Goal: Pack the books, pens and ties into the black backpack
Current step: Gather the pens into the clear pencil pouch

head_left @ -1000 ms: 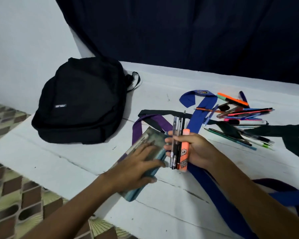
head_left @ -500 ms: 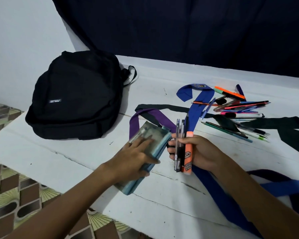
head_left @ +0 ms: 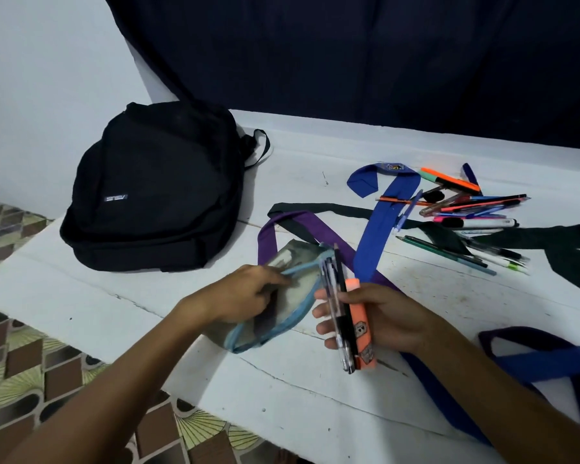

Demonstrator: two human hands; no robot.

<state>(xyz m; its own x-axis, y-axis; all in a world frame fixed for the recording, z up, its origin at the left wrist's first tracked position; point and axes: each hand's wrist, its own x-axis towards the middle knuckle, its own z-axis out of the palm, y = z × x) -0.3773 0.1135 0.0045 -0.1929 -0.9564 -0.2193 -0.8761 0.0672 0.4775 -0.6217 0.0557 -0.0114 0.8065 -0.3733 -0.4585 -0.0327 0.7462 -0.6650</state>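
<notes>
Pens (head_left: 344,316) remain bunched in your right hand (head_left: 382,318); your left hand (head_left: 248,293) has pulled the pouch (head_left: 282,296) mouth open, ready for loading.

Item: grey pencil pouch with light-blue piping (head_left: 292,289). Earlier it lay closed and flat under the palm; now its mouth gapes, the blue-edged rim pulled up and bowed into an open loop.

Item: left hand (head_left: 245,293). Formerly pressed flat on top of the pouch; now its fingers are hooked over the near rim, drawing it back.

Item: right hand (head_left: 379,316), holding the bundle of clear and black pens with a peach-orange highlighter (head_left: 344,316). Bundle now tilted, tips leaning toward the pouch mouth and touching its far corner; earlier it stood apart, nearly straight.
</notes>
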